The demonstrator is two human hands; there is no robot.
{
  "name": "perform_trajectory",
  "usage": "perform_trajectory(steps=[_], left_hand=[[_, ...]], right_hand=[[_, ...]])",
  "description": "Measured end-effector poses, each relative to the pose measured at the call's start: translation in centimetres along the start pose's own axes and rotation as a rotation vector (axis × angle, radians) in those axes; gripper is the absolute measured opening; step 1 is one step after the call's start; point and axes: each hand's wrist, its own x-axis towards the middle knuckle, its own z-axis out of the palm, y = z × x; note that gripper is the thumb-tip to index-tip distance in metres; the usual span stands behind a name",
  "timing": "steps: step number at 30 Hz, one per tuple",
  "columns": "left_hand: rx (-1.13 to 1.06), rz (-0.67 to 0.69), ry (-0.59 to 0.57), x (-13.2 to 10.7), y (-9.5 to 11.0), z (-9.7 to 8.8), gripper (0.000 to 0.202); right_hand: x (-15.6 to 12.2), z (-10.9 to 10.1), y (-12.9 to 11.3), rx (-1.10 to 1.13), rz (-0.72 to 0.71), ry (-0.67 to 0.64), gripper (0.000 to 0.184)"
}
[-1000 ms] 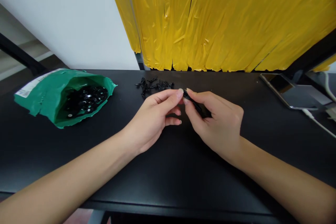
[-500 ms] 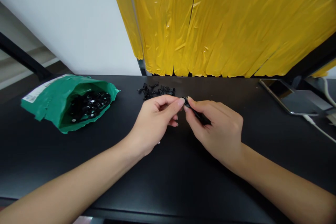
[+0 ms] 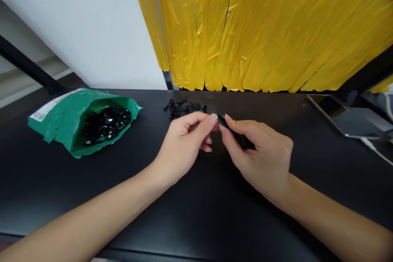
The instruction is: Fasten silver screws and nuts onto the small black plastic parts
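Both hands meet over the middle of the black counter (image 3: 196, 213). The right hand (image 3: 260, 155) is closed around a small black part (image 3: 236, 135), and the left hand (image 3: 184, 143) pinches the tip of that part with thumb and finger. Just behind the hands lies a little pile of black pieces (image 3: 184, 107). Far to the left sits an open green bag (image 3: 61, 123) full of black bits. A phone (image 3: 340, 118) lies far right.
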Motion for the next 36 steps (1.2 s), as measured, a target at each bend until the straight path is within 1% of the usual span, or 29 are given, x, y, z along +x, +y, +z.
perform_trajectory(steps=[2,4,7,9,14,17,24,27,30,32,36], left_hand=[[0.04,0.028,0.017,-0.01,-0.06,0.06,0.022],[0.01,0.024,0.014,-0.07,-0.08,0.03,0.017],[-0.085,-0.009,0.015,-0.18,-0.04,-0.08,0.024],[-0.102,-0.022,0.022,-0.22,0.01,-0.14,0.017],[-0.022,0.002,0.009,-0.13,-0.03,-0.12,0.02],[-0.022,0.001,0.005,-0.15,-0.05,0.04,0.019],[-0.22,-0.128,-0.035,-0.5,0.0,0.16,0.018],[-0.258,-0.152,-0.049,-0.44,-0.05,0.0,0.017],[-0.222,-0.134,-0.051,-0.27,0.0,-0.11,0.02],[-0.175,-0.097,-0.043,-0.15,0.01,-0.11,0.021],[0.011,0.037,-0.013,-0.07,-0.17,-0.19,0.018]], right_hand=[[-0.02,0.0,-0.06,-0.003,-0.01,0.001,0.008],[-0.03,-0.04,-0.07,-0.002,-0.007,-0.006,0.009],[0.0,-0.09,-0.02,0.003,-0.003,-0.002,0.01],[0.03,-0.09,0.02,-0.006,-0.002,0.004,0.009],[-0.01,0.07,0.06,-0.014,0.003,0.016,0.007],[-0.04,0.13,0.03,-0.01,0.006,0.013,0.008],[-0.04,0.02,-0.04,-0.003,0.012,0.003,0.009],[-0.11,0.02,-0.11,-0.007,0.016,0.002,0.009],[-0.11,-0.03,-0.22,-0.002,0.019,0.002,0.009],[-0.06,-0.1,-0.28,-0.002,0.019,0.006,0.01],[0.07,-0.22,-0.38,-0.005,0.032,0.005,0.01]])
